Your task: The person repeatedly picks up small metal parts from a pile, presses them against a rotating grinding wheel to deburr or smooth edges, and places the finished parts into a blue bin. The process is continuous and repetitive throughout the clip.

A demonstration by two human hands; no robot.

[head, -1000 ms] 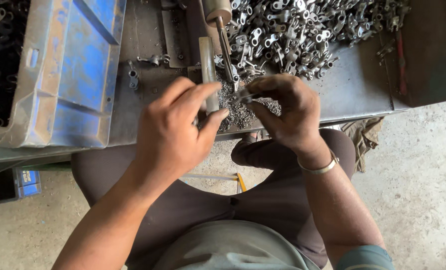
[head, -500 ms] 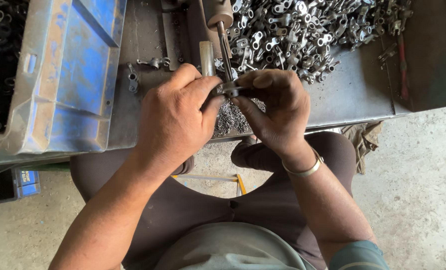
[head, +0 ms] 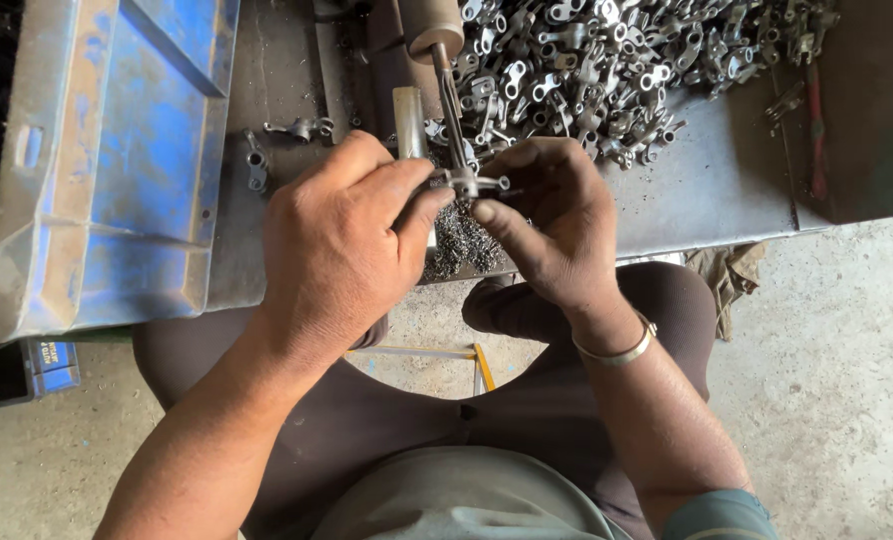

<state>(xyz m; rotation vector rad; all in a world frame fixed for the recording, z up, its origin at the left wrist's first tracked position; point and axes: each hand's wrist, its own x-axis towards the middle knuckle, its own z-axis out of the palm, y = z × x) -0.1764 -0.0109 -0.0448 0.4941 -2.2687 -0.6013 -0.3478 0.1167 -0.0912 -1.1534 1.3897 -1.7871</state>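
Small metal part (head: pixel 477 183) sits between our 2 hands at the near edge of the metal bench (head: pixel 707 190), its long axis running left to right, just above the pile of metal shavings (head: pixel 457 240). Our left hand (head: pixel 337 240) and right hand (head: pixel 557 220) both have their fingers clamped on it. A thin rod (head: pixel 449 90) runs away from it toward the heap of loose castings (head: pixel 607 70).

Beat-up blue plastic crate (head: pixel 117 150) sat on the left of the grey worktop (head: pixel 707 200), big heap of small metal castings (head: pixel 607 70) piled far right, and curly metal shavings (head: pixel 462 245) lay at the near edge.
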